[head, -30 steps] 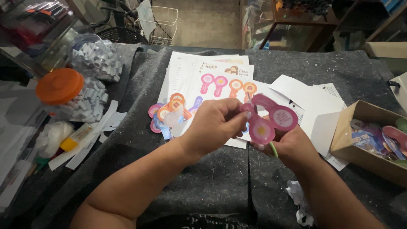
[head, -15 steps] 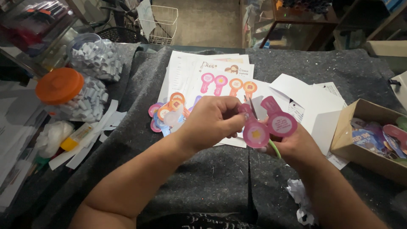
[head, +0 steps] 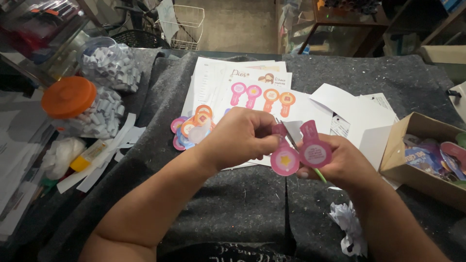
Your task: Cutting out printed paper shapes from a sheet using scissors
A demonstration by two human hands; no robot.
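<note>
A single head-worn camera looks steeply down from above the person's chest onto a grey felt-covered table [head: 233, 213], facing forward across it toward a wire basket [head: 187, 26] and floor beyond. The view sits close: both forearms enter from the bottom edge, and the left hand [head: 240, 138] and right hand [head: 340, 160] meet near frame centre. No second view overlaps it.

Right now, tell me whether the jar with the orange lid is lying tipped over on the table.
No. The jar with the orange lid stands upright at the table's left edge, lid on top.
</note>
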